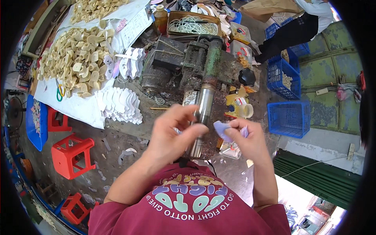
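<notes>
My right hand [249, 137] pinches a small lavender piece [222, 129], thin and soft-looking like cut cloth or foam. Part of it is hidden behind my fingers. My left hand [172, 135] is raised beside the shiny metal cylinder [205, 103] of a machine, thumb and forefinger apart. A pale bit shows near its palm, and I cannot tell whether it belongs to the background. Ahead of my hands stands the grimy green-and-black machine [188, 58], its cylinder pointing toward me. Left of it lie overlapping rows of white cut pieces [119, 103].
A big heap of beige curved pieces [78, 58] covers the table at left. Red stools [72, 154] and a blue tray [35, 121] stand below it. Yellow containers [239, 105] sit right of the machine, blue crates [289, 119] beyond. Another person [301, 31] stands at far right.
</notes>
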Demonstrator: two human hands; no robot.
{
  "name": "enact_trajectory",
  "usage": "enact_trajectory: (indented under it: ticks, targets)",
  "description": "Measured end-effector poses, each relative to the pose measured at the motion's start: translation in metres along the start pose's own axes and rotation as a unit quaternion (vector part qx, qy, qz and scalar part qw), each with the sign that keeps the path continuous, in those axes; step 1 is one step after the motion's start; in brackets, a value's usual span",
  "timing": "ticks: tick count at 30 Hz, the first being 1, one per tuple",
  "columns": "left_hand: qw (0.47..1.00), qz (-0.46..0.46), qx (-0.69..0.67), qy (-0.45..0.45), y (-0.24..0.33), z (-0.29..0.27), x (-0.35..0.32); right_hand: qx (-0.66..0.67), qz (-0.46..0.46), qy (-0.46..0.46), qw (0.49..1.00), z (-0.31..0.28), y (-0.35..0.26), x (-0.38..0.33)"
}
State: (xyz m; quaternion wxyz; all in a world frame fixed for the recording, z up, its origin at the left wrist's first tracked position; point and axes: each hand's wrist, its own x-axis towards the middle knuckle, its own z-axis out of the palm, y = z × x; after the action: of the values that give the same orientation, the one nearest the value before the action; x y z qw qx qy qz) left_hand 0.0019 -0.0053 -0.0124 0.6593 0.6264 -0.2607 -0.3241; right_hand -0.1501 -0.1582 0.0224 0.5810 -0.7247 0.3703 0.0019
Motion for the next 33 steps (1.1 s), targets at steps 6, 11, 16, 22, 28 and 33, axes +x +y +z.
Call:
enact_trajectory:
  ticks: [6,11,16,22,28,33]
  targets:
    - [0.958,0.116,0.259,0.029,-0.050,-0.022,0.000,-0.161,0.004,-0.002,0.987,0.016,0.011,0.031]
    - [0.966,0.118,0.224,0.061,-0.070,-0.023,0.004,-0.158,-0.056,0.054,0.984,0.020,0.012,0.033]
    - [0.948,0.108,0.230,0.194,-0.090,-0.102,0.013,-0.083,-0.013,0.121,0.989,0.004,0.003,0.026]
    - [0.737,0.088,0.599,0.299,-0.139,-0.287,0.019,-0.004,0.006,0.115,0.993,0.012,-0.003,0.021]
    - [0.699,0.131,0.630,0.312,-0.155,-0.241,0.009,-0.061,-0.057,0.101,0.991,0.035,-0.026,0.019]
    - [0.993,-0.029,0.080,0.076,-0.046,-0.085,0.008,-0.097,-0.070,-0.013,0.993,0.054,-0.046,0.021]
